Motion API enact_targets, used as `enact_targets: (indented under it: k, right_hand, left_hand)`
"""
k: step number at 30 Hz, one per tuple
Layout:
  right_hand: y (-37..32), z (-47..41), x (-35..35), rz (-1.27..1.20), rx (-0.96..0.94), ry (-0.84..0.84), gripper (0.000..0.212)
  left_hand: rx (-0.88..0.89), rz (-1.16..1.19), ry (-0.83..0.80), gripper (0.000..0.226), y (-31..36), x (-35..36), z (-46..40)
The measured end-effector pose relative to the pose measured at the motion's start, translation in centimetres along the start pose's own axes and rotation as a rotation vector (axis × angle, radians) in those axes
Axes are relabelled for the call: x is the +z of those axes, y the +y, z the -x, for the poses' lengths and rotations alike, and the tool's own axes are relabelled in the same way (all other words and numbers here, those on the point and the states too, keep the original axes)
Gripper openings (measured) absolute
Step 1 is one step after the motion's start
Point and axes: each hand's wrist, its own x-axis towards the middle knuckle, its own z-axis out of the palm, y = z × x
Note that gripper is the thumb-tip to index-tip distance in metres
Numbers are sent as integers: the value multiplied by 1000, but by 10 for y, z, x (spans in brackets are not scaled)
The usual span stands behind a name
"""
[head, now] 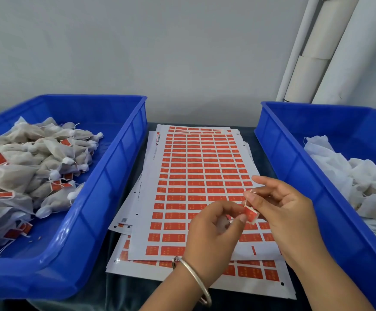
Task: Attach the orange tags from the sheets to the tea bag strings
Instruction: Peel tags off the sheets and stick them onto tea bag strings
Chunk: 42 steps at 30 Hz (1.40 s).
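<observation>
A stack of white sheets [196,167] printed with rows of orange tags lies in the middle of the table. Above its near right part, my left hand [214,230] and my right hand [288,207] meet. Both pinch one small orange tag [251,214] between thumb and fingertips. A short white edge or string end shows just above the tag near my right thumb; I cannot tell which. No tea bag hangs from either hand.
A blue bin [106,176] on the left holds a heap of filled tea bags [25,171], many with orange tags. A blue bin [294,167] on the right holds white bags [348,173]. White rolls [330,46] lean against the wall at the back right.
</observation>
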Motion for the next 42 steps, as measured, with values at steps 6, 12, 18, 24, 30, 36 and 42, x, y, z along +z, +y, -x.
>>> enact_targets:
  k: [6,12,18,24,30,36,42]
  right_hand:
    - [-12,2,4,-13,-8,-60,25]
    - [-9,6,8,-7,63,-171,36]
    - [-8,5,12,21,57,-162,34]
    - [-10,6,18,24,55,-166,37]
    - [-13,6,27,-104,118,-148,35]
    - [-14,4,37,-191,169,-181,38]
    - [-9,5,59,-213,244,-240,40]
  left_hand:
    - [-83,45,-7,16,2,-7,-8]
    - [-233,246,38,11,5,-17,-15]
    - [-230,227,-1,16,10,-27,-16]
    - [-120,12,-38,19,14,-38,-16]
    - [-117,-76,-11,18,22,-49,-16]
    - [-48,29,128,7,54,-100,-26]
    - [99,-68,400,16,71,-176,-43]
